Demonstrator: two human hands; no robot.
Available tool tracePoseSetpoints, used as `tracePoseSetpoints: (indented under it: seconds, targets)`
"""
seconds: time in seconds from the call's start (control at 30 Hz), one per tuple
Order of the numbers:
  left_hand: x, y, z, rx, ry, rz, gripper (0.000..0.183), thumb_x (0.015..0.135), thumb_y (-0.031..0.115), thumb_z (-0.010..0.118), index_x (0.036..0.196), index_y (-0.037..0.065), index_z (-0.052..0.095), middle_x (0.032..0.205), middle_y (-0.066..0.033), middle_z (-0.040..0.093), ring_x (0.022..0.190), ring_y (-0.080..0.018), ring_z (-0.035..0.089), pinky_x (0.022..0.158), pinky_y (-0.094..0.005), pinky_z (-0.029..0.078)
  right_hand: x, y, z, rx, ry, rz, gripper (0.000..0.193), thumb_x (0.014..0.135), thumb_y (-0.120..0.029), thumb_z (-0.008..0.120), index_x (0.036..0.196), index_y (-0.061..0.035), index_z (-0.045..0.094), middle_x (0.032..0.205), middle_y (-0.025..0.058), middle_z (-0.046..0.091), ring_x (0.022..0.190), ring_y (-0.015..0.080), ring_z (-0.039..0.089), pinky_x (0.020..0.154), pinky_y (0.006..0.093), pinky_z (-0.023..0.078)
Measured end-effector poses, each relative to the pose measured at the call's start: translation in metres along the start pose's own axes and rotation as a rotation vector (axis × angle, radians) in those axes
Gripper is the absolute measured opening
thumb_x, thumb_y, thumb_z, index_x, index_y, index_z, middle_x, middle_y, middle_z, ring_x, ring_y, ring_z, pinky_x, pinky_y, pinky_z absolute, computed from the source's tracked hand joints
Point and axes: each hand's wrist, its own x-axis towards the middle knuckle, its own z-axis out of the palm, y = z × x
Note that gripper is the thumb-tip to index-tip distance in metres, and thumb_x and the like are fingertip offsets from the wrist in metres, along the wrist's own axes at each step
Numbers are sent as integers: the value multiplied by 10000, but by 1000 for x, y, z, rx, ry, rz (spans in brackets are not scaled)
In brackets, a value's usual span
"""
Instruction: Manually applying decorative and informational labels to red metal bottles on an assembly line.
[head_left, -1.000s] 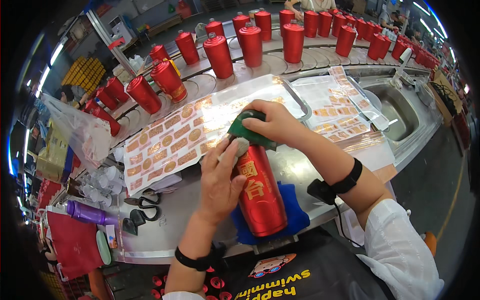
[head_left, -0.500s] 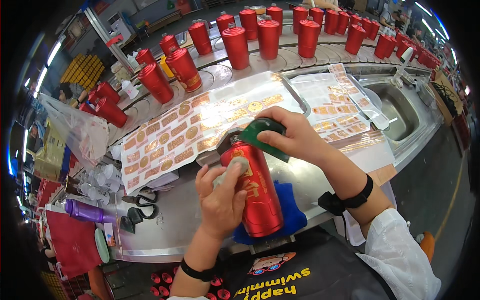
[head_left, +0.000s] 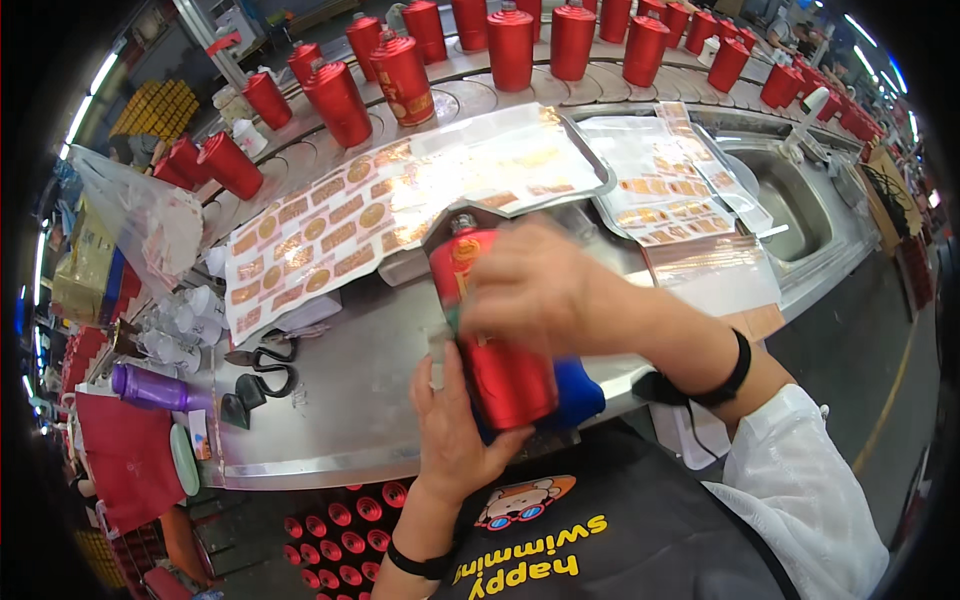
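Observation:
A shiny red bottle (head_left: 512, 385) with gold markings and a metal neck lies tilted before me, its neck in a notched metal rest (head_left: 440, 235) and its base over a blue cloth (head_left: 580, 390). My left hand (head_left: 452, 435) grips the bottle's lower left side, thumb by its base. A small pale pad (head_left: 437, 355) shows at that hand's fingertips. Across the bottle's front is my right hand (head_left: 530, 290), smeared by motion. Beneath its fingers peeks the edge of a green scraper (head_left: 452, 318), mostly hidden by the hand.
Sheets of gold stickers (head_left: 330, 225) lie beyond the bottle. Behind them, red bottles (head_left: 340, 105) line a curved conveyor (head_left: 470, 100). Black-handled scissors (head_left: 272, 368) and a purple bottle (head_left: 150, 387) are at left, a sink (head_left: 790, 195) at right.
My right hand has come down from the bottle's neck to its front with the green scraper. My left hand has moved from the front to the lower left side. The view has shifted.

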Motion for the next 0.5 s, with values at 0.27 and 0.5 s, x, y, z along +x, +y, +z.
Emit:
tracePoseSetpoints:
  seconds: [0.27,0.5]
  targets:
    - [-2,-3,18,-114,59,-64,1013,761,362,796,1492,-63,239,1446,-302,380,1255,-468,419,1071,-507,306,-54,-43,-15,372,23,218,269,777,-69,744,1028,-63,647,953,112,618,915,308,610,760,394,501]
    - [-4,-7,24,-195,86,-106,969,865,479,692,1504,-68,212,1532,-263,310,1415,-380,329,1157,-439,240,-101,-36,-53,293,136,735,314,891,-11,589,1203,-40,571,1116,154,631,914,195,637,793,322,507]
